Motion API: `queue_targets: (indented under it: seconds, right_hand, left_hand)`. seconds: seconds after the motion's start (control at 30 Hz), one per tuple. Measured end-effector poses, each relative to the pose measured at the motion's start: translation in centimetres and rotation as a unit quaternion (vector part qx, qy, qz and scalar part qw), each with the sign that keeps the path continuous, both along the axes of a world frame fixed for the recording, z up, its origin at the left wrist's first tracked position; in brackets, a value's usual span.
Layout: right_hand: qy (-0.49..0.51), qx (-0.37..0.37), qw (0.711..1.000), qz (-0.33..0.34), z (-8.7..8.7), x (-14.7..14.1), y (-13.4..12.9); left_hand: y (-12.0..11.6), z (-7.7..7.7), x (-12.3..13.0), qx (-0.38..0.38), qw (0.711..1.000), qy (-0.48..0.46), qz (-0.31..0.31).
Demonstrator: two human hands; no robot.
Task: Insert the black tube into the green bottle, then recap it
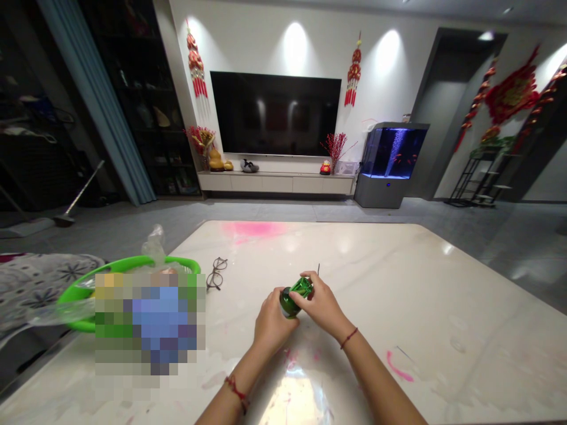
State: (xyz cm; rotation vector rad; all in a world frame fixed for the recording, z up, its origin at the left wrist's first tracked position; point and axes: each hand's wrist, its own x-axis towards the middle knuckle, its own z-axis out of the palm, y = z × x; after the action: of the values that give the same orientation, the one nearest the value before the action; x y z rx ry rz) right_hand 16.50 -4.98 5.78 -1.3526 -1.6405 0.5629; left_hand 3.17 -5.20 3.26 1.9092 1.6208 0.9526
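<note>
Over the middle of the table, my left hand (274,324) is wrapped round a small dark green rounded container (289,304) with a dark top. My right hand (322,306) pinches a shiny bright green piece (302,287) between thumb and fingers, right against the container's upper side. Whether the two green things are joined, I cannot tell. Behind my right fingers a thin dark stick (318,269) points up; its lower end is hidden. To the left of my hands lies a pair of eyeglasses (217,274).
A bright green basket (80,324) holding plastic bags stands at the table's left; a blurred patch covers part of it. Pink stains mark the pale table (443,283). Beyond the far edge are a low cabinet (277,184), a television (274,112) and a fish tank (394,153).
</note>
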Motion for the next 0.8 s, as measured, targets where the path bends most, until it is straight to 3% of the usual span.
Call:
queue_targets:
  seconds: [0.4, 0.63, 0.8]
  right_hand:
    - [0.066, 0.01, 0.993, 0.096, -0.1, 1.1, 0.3]
    - [0.055, 0.022, 0.998, 0.019, 0.0, 0.5, 0.3]
    - [0.049, 0.054, 0.996, 0.052, 0.2, 0.5, 0.2]
  left_hand:
    - [0.0, 0.0, 0.0, 0.004, 1.0, 0.0, 0.005]
    - [0.1, -0.1, 0.0, 0.004, 1.0, -0.002, 0.001]
    - [0.0, -0.1, 0.1, 0.006, 1.0, -0.005, 0.003]
